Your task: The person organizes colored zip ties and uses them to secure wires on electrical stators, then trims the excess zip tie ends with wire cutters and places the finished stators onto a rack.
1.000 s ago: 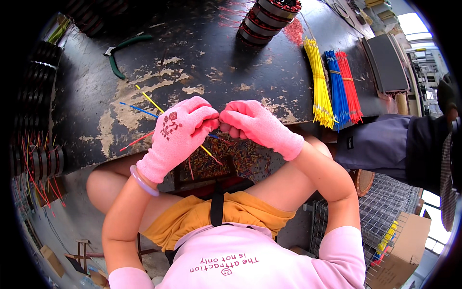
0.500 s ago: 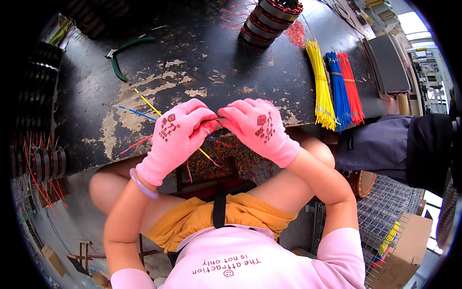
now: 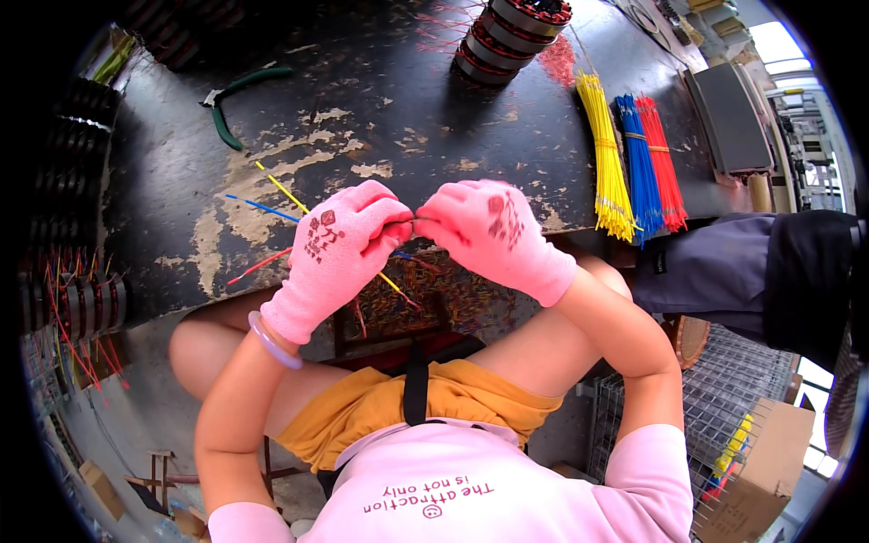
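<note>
Pink gloves cover both my hands, which meet at the table's near edge. My left hand [image 3: 339,253] is closed, thumb and fingers pinched together. A yellow wire [image 3: 282,187], a blue wire [image 3: 261,207] and a red wire [image 3: 260,266] pass at or under it; their far ends stick out to the left. Facing it, my right hand [image 3: 489,237] is closed too, its fingertips nearly touching the left ones. A short thin dark wire [image 3: 415,219] shows between the two pinches; the gloves hide the rest.
Green-handled pliers [image 3: 219,113] lie at the back left. Yellow [image 3: 605,163], blue [image 3: 639,167] and red [image 3: 663,167] wire bundles lie at right. A stack of wound metal cores [image 3: 507,43] stands at the back. Another person's dark-clothed leg [image 3: 706,258] is beside the table, right.
My right hand has rolled slightly, so its glove print has shifted. Both hands keep their pinch, and the coloured wires stay at the left hand.
</note>
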### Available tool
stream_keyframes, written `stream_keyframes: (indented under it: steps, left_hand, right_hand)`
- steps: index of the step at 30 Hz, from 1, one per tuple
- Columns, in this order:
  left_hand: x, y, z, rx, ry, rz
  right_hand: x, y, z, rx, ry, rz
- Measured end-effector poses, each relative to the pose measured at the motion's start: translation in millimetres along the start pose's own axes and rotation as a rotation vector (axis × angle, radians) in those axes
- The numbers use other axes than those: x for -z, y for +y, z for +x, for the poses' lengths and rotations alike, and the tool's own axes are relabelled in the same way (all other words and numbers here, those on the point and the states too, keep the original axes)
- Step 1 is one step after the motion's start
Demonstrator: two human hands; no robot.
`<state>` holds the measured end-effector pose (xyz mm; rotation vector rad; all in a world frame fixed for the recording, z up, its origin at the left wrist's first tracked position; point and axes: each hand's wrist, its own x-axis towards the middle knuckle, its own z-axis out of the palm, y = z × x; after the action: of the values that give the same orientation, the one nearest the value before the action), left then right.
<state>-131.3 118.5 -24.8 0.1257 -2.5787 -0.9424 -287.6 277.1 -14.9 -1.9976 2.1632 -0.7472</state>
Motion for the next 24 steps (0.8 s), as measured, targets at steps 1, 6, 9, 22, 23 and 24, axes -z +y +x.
stream_keyframes:
  steps: [1,6,9,22,23,24]
  left_hand:
    - [2,-3,-3,0.012,-0.002,0.003]
    - [-2,5,3,-0.002,-0.009,-0.016]
    - [0,2,0,-0.005,-0.009,-0.021]
    - [10,3,-6,0.055,-0.084,0.058]
    - [17,6,-3,0.057,-0.139,0.039]
    - [27,10,0,0.061,-0.193,0.02]
  right_hand:
    - [2,-11,7,-0.483,-0.179,0.575]
    - [14,-8,-6,-0.932,-0.175,1.109]
    - [22,-16,-11,-0.355,0.087,0.189]
    - [8,-19,11,-0.519,-0.034,0.787]
    - [-2,-13,15,-0.531,-0.077,0.901]
    - [-3,-4,17,-0.547,-0.118,0.88]
